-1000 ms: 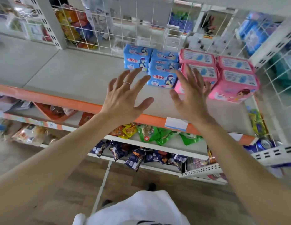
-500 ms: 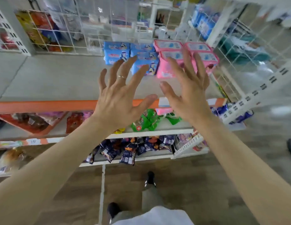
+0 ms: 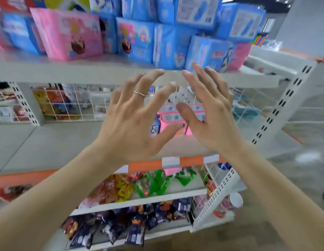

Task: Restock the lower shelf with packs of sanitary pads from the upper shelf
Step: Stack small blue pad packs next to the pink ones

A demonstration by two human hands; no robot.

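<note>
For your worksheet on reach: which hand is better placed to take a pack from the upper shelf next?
Probably the right hand: its fingertips lie just below the blue pack at the upper shelf edge. The left hand, also open and empty, sits lower.

Top shelf (image 3: 85,69) is plain pale grey, stacked with sanitary pad packs: a bright pink pack (image 3: 70,35) with a cartoon face, next to sky-blue packs (image 3: 166,49) with white panels and little cartoon prints. The lower shelf (image 3: 49,142) has an orange front strip (image 3: 148,165) with white labels. Below that are green snack bags (image 3: 154,183), yellow-red ones (image 3: 114,191) and dark navy packets (image 3: 121,227).
</note>
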